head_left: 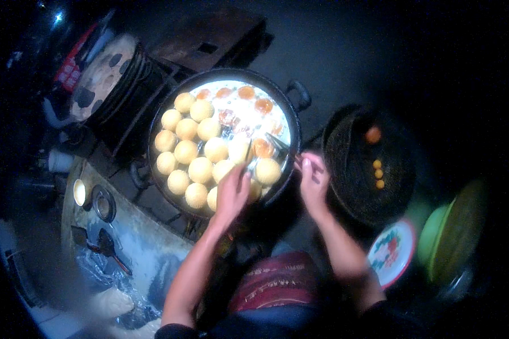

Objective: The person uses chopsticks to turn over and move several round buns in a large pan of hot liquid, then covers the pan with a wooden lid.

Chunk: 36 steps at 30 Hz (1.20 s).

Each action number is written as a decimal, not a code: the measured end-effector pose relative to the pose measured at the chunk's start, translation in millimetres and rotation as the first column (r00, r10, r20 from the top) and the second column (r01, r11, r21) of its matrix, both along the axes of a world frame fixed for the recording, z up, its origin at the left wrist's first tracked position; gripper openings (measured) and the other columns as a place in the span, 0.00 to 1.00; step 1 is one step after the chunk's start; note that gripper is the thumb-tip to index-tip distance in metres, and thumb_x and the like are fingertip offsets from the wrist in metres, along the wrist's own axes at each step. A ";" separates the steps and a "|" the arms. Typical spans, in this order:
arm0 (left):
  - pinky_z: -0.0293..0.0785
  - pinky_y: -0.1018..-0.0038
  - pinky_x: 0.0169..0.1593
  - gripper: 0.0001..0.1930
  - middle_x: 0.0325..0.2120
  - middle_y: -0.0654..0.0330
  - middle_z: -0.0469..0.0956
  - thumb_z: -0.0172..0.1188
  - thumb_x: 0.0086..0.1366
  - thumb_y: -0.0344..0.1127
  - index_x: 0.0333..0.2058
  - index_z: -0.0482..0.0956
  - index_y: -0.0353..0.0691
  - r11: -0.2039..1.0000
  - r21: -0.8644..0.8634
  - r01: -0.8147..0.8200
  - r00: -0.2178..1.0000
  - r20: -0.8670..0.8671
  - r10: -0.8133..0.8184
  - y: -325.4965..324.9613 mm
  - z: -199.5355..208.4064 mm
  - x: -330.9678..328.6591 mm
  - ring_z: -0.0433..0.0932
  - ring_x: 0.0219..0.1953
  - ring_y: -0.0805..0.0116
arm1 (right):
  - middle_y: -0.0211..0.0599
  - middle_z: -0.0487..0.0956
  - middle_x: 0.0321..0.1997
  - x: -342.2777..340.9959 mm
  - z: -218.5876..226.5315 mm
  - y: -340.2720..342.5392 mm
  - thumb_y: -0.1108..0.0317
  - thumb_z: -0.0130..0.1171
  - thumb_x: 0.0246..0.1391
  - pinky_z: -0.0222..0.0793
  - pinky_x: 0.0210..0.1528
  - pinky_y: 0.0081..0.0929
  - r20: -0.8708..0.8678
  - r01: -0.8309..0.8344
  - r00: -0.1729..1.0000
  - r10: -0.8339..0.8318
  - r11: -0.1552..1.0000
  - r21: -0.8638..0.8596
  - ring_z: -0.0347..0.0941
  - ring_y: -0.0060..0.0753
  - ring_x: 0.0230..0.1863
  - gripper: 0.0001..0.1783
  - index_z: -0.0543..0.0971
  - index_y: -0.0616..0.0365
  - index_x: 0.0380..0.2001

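Note:
A large dark wok [296,121] holds bright, foamy oil with several round golden fried dough balls [200,170] crowded on its left and near side. Smaller orange-brown pieces [263,106] lie along the far and right part of the oil. Over the near part of the wok, my left hand [233,189] is closed round a thin utensil [249,151] that points into it. My right hand [313,176], at the right rim, grips another thin dark utensil [277,142], its end beside an orange-brown piece [262,148]. Glare and blur hide what kind both utensils are.
Right of the wok stands a dark round basket-like container [350,186] with several small orange balls [378,173]. A floral plate [393,248] and a green basin [432,237] are nearer. At left are a worktop [158,257] with a dark spatula [110,248] and a ribbed drum-like object [104,79].

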<state>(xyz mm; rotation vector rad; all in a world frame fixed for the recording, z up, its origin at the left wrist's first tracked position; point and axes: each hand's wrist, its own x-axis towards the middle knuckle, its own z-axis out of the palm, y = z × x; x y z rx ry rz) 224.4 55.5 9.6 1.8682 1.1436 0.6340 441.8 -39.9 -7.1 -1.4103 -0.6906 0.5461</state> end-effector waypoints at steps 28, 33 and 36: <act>0.74 0.80 0.34 0.20 0.48 0.60 0.89 0.62 0.80 0.41 0.62 0.80 0.35 0.704 -0.677 -0.216 0.745 0.351 0.567 100.1 -82.7 -26.6 0.75 0.29 0.81 | 0.42 0.84 0.53 -15.5 9.4 70.6 0.72 0.53 0.78 0.85 0.56 0.29 -0.004 -0.118 0.993 0.118 0.993 0.015 0.84 0.31 0.53 0.12 0.80 0.66 0.55; 0.77 0.77 0.46 0.20 0.48 0.59 0.87 0.61 0.80 0.41 0.61 0.81 0.33 0.876 -0.350 -0.330 0.854 0.284 0.436 93.3 -105.8 -35.9 0.80 0.39 0.76 | 0.40 0.84 0.52 6.1 -1.2 51.7 0.69 0.53 0.79 0.84 0.57 0.31 -0.057 -0.040 0.998 0.039 0.999 -0.017 0.83 0.30 0.53 0.13 0.80 0.65 0.56; 0.77 0.73 0.56 0.21 0.50 0.57 0.86 0.61 0.80 0.41 0.61 0.80 0.30 0.933 -0.198 -0.302 0.916 0.210 0.341 83.0 -101.4 -36.4 0.82 0.49 0.71 | 0.42 0.83 0.53 10.4 -2.2 48.9 0.69 0.53 0.79 0.84 0.58 0.32 -0.029 0.018 0.999 -0.018 1.000 -0.017 0.83 0.32 0.54 0.13 0.80 0.66 0.56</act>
